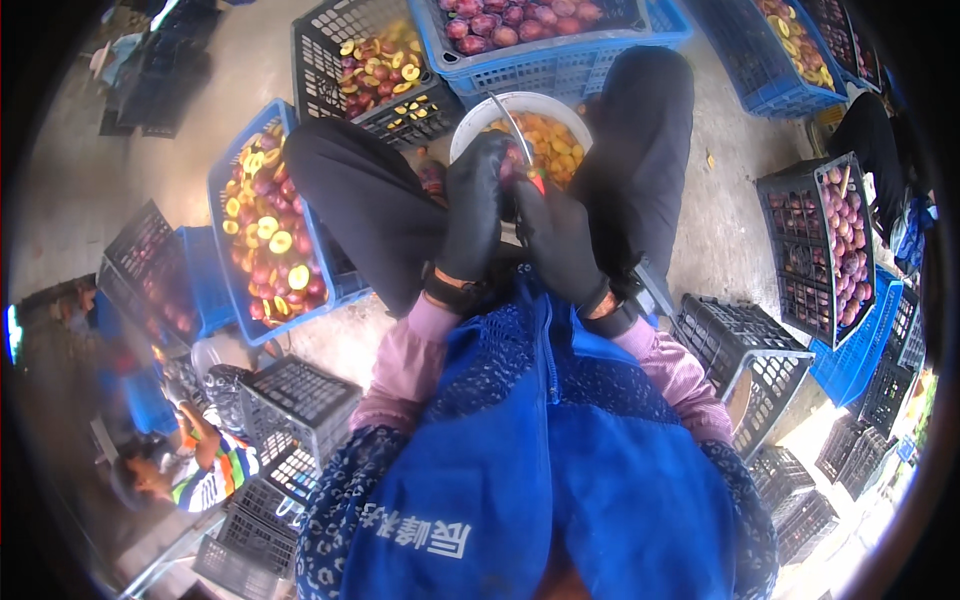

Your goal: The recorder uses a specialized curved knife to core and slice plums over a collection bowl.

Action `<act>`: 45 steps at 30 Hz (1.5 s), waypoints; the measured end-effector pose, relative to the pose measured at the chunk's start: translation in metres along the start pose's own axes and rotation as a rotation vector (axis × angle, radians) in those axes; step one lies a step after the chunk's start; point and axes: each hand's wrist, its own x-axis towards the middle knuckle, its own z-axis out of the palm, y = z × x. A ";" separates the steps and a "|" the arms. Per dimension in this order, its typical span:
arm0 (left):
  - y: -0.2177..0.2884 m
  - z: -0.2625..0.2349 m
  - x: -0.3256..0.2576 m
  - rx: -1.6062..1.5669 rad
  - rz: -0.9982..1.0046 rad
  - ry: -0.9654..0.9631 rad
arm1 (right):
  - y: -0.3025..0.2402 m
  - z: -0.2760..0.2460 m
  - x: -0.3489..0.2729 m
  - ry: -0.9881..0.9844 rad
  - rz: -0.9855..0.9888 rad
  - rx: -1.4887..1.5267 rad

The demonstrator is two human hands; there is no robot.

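Observation:
Both my hands wear black gloves and meet in front of me, over the near rim of a white bucket (466, 128). My left hand (474, 200) is closed around a reddish plum (514, 162), mostly covered by the fingers. In my right hand (562, 238) is a knife (511, 120), gripped by its red-orange handle, its thin blade pointing up and away beside the plum. Whether the blade touches the fruit I cannot tell. Orange-yellow fruit pieces (556, 150) lie in the bucket between my knees.
Left of my knee, a blue crate (222, 232) holds cut plums; a black crate (312, 72) behind it holds more. Whole plums (505, 22) fill a blue crate ahead. Stacked plum crates (795, 255) stand right. Black crates (300, 400) flank me. A person (205, 465) is at lower left.

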 end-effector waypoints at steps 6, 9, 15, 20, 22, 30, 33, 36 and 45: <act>-0.001 0.006 -0.002 0.181 0.130 -0.111 | 0.020 -0.004 -0.001 0.080 -0.145 -0.373; -0.006 0.007 -0.004 0.202 0.109 -0.059 | 0.022 -0.006 0.002 0.096 -0.232 -0.530; -0.003 0.016 0.006 0.176 0.046 0.092 | 0.020 0.002 0.010 0.140 -0.148 -0.220; -0.005 0.014 0.005 0.473 0.149 0.120 | -0.016 -0.003 0.011 0.082 0.384 0.473; 0.002 0.015 0.001 0.351 0.026 0.094 | -0.015 -0.009 0.012 0.069 0.537 0.475; 0.017 0.017 -0.006 -0.231 -0.086 0.024 | -0.033 -0.034 0.000 -0.117 0.161 0.328; 0.024 0.022 -0.003 -0.357 -0.064 0.039 | -0.031 -0.034 -0.009 -0.142 0.337 0.405; 0.023 0.019 -0.003 -0.321 -0.031 -0.016 | -0.026 -0.035 -0.013 -0.202 0.382 0.401; 0.017 0.017 -0.002 0.024 0.118 -0.006 | -0.024 -0.031 -0.022 -0.152 0.355 0.336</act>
